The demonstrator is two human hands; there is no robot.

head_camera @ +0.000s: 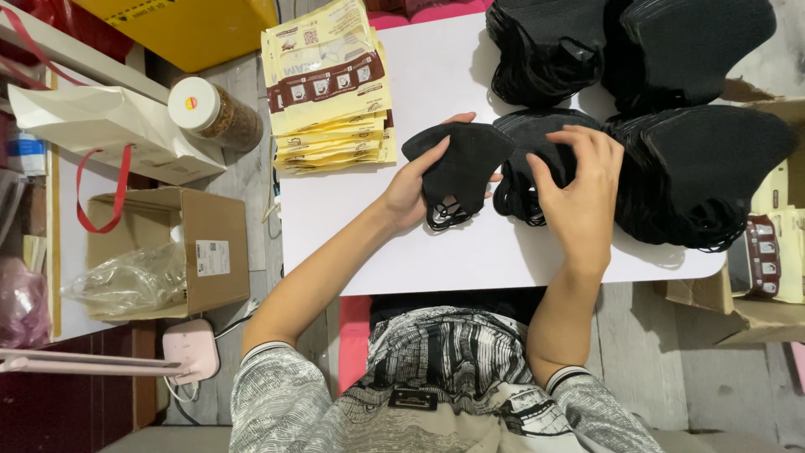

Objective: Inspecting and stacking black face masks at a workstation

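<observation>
My left hand [412,186] grips a folded black face mask [461,168] just above the white table [419,252], its ear loops dangling toward me. My right hand [579,189] rests with spread fingers on a small pile of black masks [524,164] right beside it. Larger heaps of black masks [704,176] lie to the right and at the far edge of the table [620,46].
A stack of yellow packaging sleeves [331,92] lies on the table's far left corner. Left of the table sit a lidded jar [214,113], a white paper bag [109,130] and an open cardboard box [180,247]. More cartons and sleeves stand at the right [767,260].
</observation>
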